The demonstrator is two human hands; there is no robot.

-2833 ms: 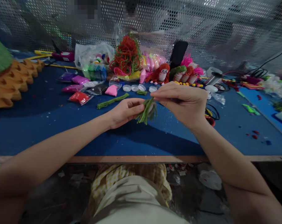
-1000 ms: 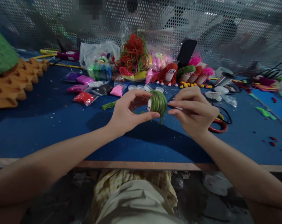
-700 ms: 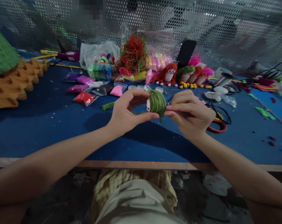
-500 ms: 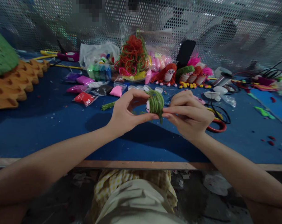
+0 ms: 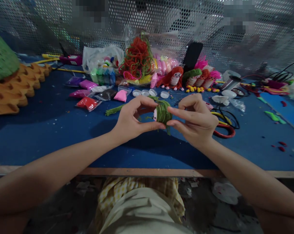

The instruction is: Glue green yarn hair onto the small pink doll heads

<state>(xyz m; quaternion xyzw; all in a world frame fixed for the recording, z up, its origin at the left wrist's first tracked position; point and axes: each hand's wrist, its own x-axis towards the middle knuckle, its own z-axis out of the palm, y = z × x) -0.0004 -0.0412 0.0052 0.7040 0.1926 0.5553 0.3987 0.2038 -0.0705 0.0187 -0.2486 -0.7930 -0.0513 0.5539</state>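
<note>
1. The blue table (image 5: 71, 143) spreads beneath and around the green-haired head (image 5: 163, 114).
2. The left hand (image 5: 131, 118) is left of the head, thumb and fingers clamped on it from below and above.
3. The right hand (image 5: 198, 120) is right of the head, index finger and thumb pinching its right side.
4. A red-and-green yarn tangle (image 5: 136, 57) sits behind the head, to its left.
5. A red-haired doll (image 5: 175, 78) sits behind the head, slightly right.
6. The head itself is between both hands, over the table.
7. White caps (image 5: 165, 94) lie behind the head.
</note>
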